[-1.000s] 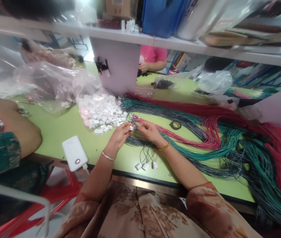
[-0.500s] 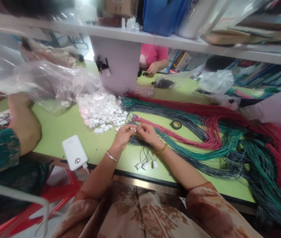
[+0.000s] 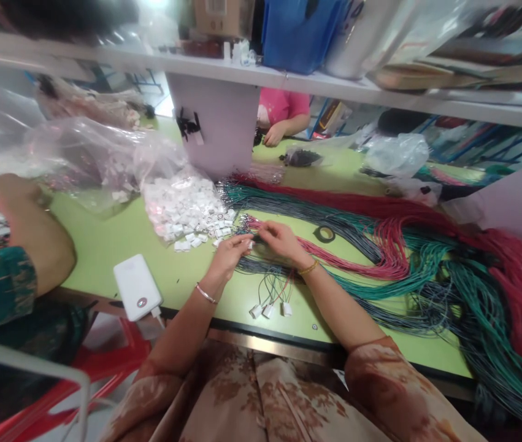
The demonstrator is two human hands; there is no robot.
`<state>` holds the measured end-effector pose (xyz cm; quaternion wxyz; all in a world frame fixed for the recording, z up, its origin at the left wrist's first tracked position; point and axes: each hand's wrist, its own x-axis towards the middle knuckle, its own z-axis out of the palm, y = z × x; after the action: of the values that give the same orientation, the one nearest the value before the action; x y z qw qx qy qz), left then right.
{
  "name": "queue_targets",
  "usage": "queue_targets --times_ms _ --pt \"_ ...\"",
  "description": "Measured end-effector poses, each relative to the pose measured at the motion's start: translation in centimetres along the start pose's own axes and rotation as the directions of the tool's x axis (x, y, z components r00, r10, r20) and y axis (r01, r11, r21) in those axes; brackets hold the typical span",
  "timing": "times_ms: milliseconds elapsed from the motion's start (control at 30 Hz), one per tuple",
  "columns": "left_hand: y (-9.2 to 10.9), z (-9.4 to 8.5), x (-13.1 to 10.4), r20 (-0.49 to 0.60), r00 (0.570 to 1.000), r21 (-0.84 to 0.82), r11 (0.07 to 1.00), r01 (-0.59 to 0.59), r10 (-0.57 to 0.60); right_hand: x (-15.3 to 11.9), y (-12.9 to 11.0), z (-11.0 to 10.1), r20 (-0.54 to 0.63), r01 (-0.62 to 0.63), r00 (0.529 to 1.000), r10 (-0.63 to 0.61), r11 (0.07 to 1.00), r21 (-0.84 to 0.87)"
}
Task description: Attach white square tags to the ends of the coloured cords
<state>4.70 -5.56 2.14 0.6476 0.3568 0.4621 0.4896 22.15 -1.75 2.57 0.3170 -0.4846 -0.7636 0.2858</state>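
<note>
My left hand [image 3: 232, 253] is closed in a pinch near the ends of the wire bundles, with a small white connector [image 3: 250, 245] at its fingertips. Just to the right, my right hand [image 3: 279, 240] is also closed, its fingers pressed together; what they hold is too small to make out. Several white connectors [image 3: 268, 311] with thin green, red and dark wires lie between my forearms. Pink wires [image 3: 348, 263] and green wires [image 3: 380, 287] run off to the right. A heap of white connectors [image 3: 187, 205] spills from a clear bag on the left.
A white power bank [image 3: 137, 287] with a cable lies left of my forearm. A black tape roll [image 3: 324, 234] rests among the wires. At far left is another person's arm [image 3: 35, 227]; another person [image 3: 283, 113] sits across the table. A shelf [image 3: 283, 78] crosses above.
My right hand has risen slightly and parted a little from my left hand. The neighbour's hand at the left has moved further left. The view has shifted slightly.
</note>
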Motion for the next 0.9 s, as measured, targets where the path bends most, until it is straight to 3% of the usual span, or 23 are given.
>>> queue_targets --times_ms 100,200,433,567,733,900 --pt "0.2 -0.2 0.1 -0.004 1.0 -0.011 1.0 0.009 -0.009 2.0 2.1 -1.2 -0.08 -0.135 0.99 0.117 0.953 -0.27" --pt "0.3 -0.2 0.1 0.0 0.999 -0.014 0.999 0.034 -0.034 3.1 4.0 -1.5 -0.044 -0.185 0.982 0.182 0.912 -0.367" --pt "0.5 -0.3 -0.1 -0.008 0.999 -0.04 0.998 0.046 -0.046 2.7 5.1 -2.2 -0.102 -0.109 0.992 0.073 0.904 -0.413" --pt "0.4 -0.3 -0.1 -0.015 0.999 -0.053 0.998 0.031 -0.032 2.6 3.8 -2.5 -0.083 -0.068 0.996 0.044 0.948 -0.311" --pt "0.1 -0.2 0.1 -0.022 0.999 -0.093 0.995 0.028 -0.03 3.3 0.8 -0.7 0.055 0.066 0.997 -0.06 0.991 -0.116" --pt "0.2 -0.4 0.2 -0.006 1.0 -0.15 0.988 0.02 -0.021 3.2 -1.8 0.4 0.061 0.094 0.993 -0.102 0.988 0.118"
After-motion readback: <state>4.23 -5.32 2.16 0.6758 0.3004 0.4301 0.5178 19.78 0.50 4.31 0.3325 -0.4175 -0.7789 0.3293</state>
